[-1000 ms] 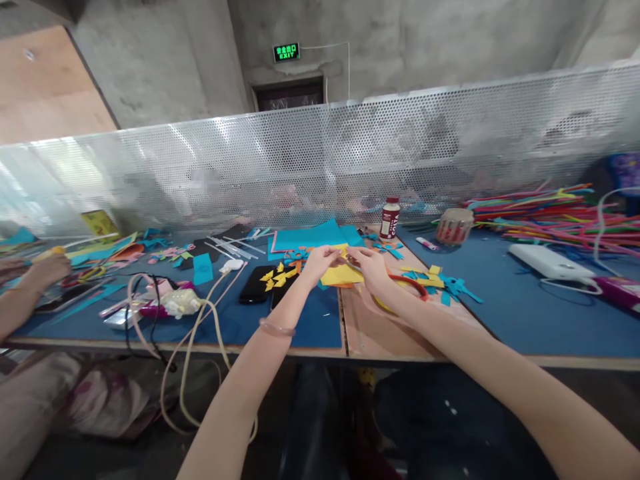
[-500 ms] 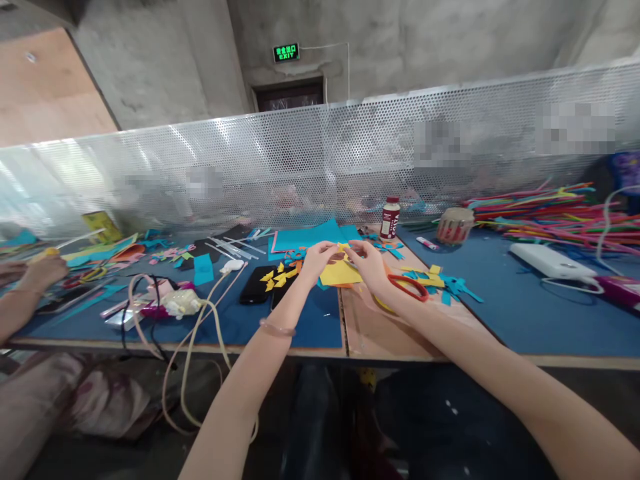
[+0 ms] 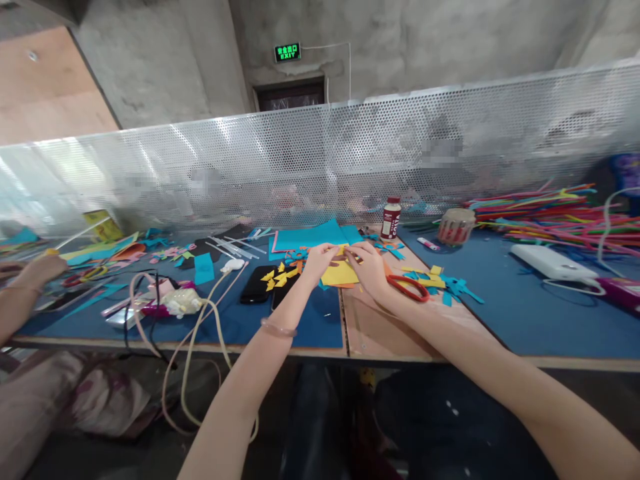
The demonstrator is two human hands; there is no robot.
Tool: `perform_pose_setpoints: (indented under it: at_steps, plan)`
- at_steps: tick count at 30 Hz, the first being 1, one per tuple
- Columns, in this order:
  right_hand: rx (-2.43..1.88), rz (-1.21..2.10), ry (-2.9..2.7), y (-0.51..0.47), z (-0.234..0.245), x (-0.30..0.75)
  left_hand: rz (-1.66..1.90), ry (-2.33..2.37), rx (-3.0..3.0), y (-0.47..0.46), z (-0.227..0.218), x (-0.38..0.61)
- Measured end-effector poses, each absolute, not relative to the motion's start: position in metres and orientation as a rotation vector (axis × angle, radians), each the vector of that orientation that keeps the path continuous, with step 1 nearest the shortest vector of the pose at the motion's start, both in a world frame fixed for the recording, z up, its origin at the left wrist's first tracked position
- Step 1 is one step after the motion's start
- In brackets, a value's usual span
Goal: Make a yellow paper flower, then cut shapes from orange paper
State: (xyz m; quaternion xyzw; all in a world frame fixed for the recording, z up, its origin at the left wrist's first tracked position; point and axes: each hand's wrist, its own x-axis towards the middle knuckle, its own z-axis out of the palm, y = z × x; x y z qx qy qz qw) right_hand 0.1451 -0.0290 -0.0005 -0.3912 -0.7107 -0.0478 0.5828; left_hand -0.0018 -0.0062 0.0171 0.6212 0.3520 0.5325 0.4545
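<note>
My left hand (image 3: 319, 259) and my right hand (image 3: 369, 265) meet over the middle of the table, both pinched on the far edge of a yellow paper sheet (image 3: 339, 274). The sheet lies low over the blue mat (image 3: 310, 320), with an orange scrap showing under it. Red-handled scissors (image 3: 409, 287) lie just right of my right wrist. Small yellow cut pieces (image 3: 278, 276) sit on a black phone (image 3: 257, 285) left of my left hand. Teal paper sheets (image 3: 306, 237) lie just behind my hands.
A red-capped bottle (image 3: 390, 218) and a small drum-like tub (image 3: 455, 227) stand at the back. Coloured pipe cleaners (image 3: 555, 213) pile at the right beside a white power bank (image 3: 549, 262). Cables (image 3: 193, 320) hang off the front edge. Another person's hand (image 3: 35, 272) works at far left.
My hands have shifted slightly along the yellow sheet's far edge, staying pinched on it. The person's hand at the left has drawn a little lower.
</note>
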Motion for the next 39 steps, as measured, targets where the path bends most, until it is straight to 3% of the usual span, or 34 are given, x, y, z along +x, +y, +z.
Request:
perform_pose_setpoints:
  at_steps: [16,39]
  plan:
    - [-0.882,-0.52,-1.747,-0.0228,-0.0064,0.1483,1.35,0.861,1.529,-0.012,0.0176,-0.0002]
    - [-0.893,-0.62,-1.913,-0.0295,-0.0071,0.1514,1.369,0.864,1.516,-0.0098,0.0176,-0.0028]
